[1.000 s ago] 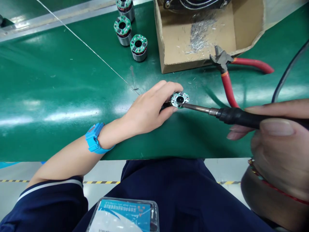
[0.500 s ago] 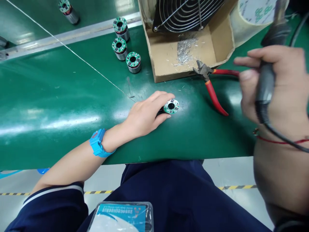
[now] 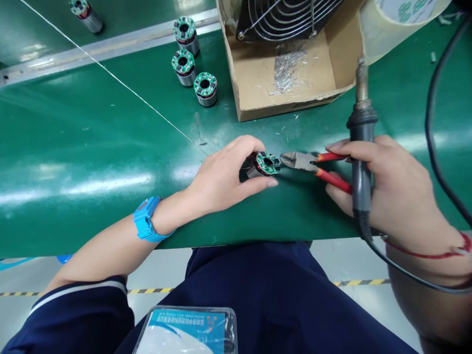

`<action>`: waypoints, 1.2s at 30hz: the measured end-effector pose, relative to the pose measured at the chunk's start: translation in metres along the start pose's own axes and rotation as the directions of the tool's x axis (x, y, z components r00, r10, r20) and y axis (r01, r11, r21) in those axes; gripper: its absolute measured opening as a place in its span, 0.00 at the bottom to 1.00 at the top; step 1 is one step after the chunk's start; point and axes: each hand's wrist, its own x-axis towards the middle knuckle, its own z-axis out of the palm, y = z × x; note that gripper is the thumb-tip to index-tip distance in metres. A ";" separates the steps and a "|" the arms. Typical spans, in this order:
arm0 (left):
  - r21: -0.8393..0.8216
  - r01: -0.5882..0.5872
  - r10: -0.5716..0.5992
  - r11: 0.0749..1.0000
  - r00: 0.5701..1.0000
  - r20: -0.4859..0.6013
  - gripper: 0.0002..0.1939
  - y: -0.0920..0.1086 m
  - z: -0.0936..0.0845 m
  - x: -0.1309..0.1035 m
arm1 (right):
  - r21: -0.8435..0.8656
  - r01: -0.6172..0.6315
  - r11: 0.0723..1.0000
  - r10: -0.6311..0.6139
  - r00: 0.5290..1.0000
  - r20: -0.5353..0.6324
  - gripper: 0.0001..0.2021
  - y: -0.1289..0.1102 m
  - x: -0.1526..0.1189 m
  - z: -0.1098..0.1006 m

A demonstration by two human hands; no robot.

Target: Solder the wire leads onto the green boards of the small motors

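On the green bench mat, my left hand (image 3: 228,174) curls its thumb and fingers around a small motor stator (image 3: 263,164), a metal cylinder with copper windings and a round green circuit board on top. My right hand (image 3: 391,182) grips red-handled diagonal cutters (image 3: 304,161), whose jaws point left beside the board's right edge. The same hand also keeps a soldering iron (image 3: 362,162) tucked between its fingers, tip upward and cable trailing down over the wrist. Whether the cutter jaws touch the board is hard to tell.
Behind the hands stands a cardboard box (image 3: 280,105) with a black fan (image 3: 287,19) and clipped wire bits (image 3: 289,69). Several similar stators (image 3: 205,88) stand to its left. A tape roll (image 3: 398,29) sits at the back right; a black cable (image 3: 433,113) hangs at right.
My right hand has come left and picked up the cutters from the mat, still holding the soldering iron. The stator in my left hand is now tilted and shifted slightly right.
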 end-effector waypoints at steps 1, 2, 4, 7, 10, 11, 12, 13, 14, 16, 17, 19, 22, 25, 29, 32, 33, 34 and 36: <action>0.008 -0.010 0.010 1.000 1.000 -0.011 0.18 0.000 0.000 0.000 | 0.015 0.025 1.000 -0.025 1.000 0.018 0.19 -0.002 0.001 -0.003; 0.018 -0.021 0.022 1.000 1.000 -0.021 0.18 -0.001 0.000 0.000 | 0.027 0.047 0.999 -0.048 0.998 0.034 0.20 -0.003 0.001 -0.005; 0.047 -0.046 0.048 0.998 0.998 -0.035 0.18 -0.001 0.001 -0.001 | 0.031 0.101 0.994 -0.103 0.994 0.046 0.21 -0.002 0.004 -0.008; 0.128 -0.084 0.089 0.988 0.995 -0.035 0.19 -0.002 0.001 -0.002 | -0.010 0.161 0.987 -0.161 0.986 0.037 0.19 -0.001 0.006 -0.012; 0.206 -0.086 0.095 0.975 0.995 -0.034 0.19 -0.004 0.001 -0.002 | -0.045 0.168 0.985 -0.167 0.986 0.024 0.15 -0.006 0.007 -0.015; 0.209 -0.082 0.093 0.974 0.995 -0.043 0.19 -0.005 0.001 -0.002 | -0.059 0.157 0.986 -0.157 0.988 0.015 0.14 -0.008 0.008 -0.015; 0.198 -0.080 0.093 0.977 0.994 -0.057 0.19 -0.006 0.001 -0.002 | -0.077 0.134 0.988 -0.134 0.991 -0.004 0.14 -0.009 0.008 -0.014; 0.178 -0.080 0.094 0.981 0.993 -0.074 0.19 -0.006 0.001 -0.001 | -0.105 0.095 0.990 -0.099 0.994 -0.035 0.14 -0.010 0.009 -0.013; 0.156 -0.086 0.102 0.984 0.990 -0.097 0.19 -0.006 0.000 -0.001 | -0.143 0.038 0.989 -0.049 0.996 -0.078 0.14 -0.011 0.011 -0.010; 0.130 -0.113 0.132 0.985 0.979 -0.157 0.19 -0.007 -0.004 -0.001 | -0.234 -0.108 0.966 0.068 0.983 -0.171 0.17 -0.009 0.018 -0.002; 0.129 -0.128 0.152 0.983 0.968 -0.199 0.19 -0.008 -0.007 0.000 | -0.276 -0.179 0.944 0.125 0.971 -0.201 0.19 -0.006 0.022 0.003; 0.149 -0.139 0.178 0.979 0.938 -0.298 0.19 -0.013 -0.018 0.003 | -0.316 -0.274 0.908 0.221 0.956 -0.192 0.24 -0.001 0.032 0.010; 0.153 -0.062 0.127 0.986 0.873 -0.471 0.20 -0.033 -0.046 0.018 | -0.238 -0.293 0.926 0.271 0.955 -0.122 0.28 0.005 0.046 0.013; 0.106 0.055 0.021 0.993 0.790 -0.613 0.16 -0.068 -0.085 0.051 | -0.169 -0.249 0.954 0.217 0.958 -0.185 0.27 0.009 0.051 0.013; 0.128 0.333 -0.160 0.934 0.712 -0.683 0.16 -0.119 -0.132 0.105 | -0.090 -0.298 0.950 0.250 0.904 -0.347 0.22 0.020 0.050 0.019; 0.140 0.542 -0.334 0.829 0.679 -0.654 0.18 -0.142 -0.149 0.134 | 0.017 -0.343 0.939 0.327 0.879 -0.348 0.23 0.031 0.047 0.025; 0.140 0.572 -0.364 0.808 0.673 -0.644 0.18 -0.147 -0.153 0.140 | 0.025 -0.360 0.933 0.346 0.875 -0.339 0.25 0.034 0.045 0.026; 0.140 0.589 -0.380 0.796 0.667 -0.641 0.19 -0.150 -0.157 0.143 | 0.033 -0.367 0.930 0.356 0.874 -0.330 0.27 0.037 0.044 0.028; 0.140 0.617 -0.384 0.775 0.635 -0.670 0.24 -0.155 -0.168 0.141 | 0.039 -0.382 0.923 0.375 0.876 -0.302 0.31 0.042 0.042 0.031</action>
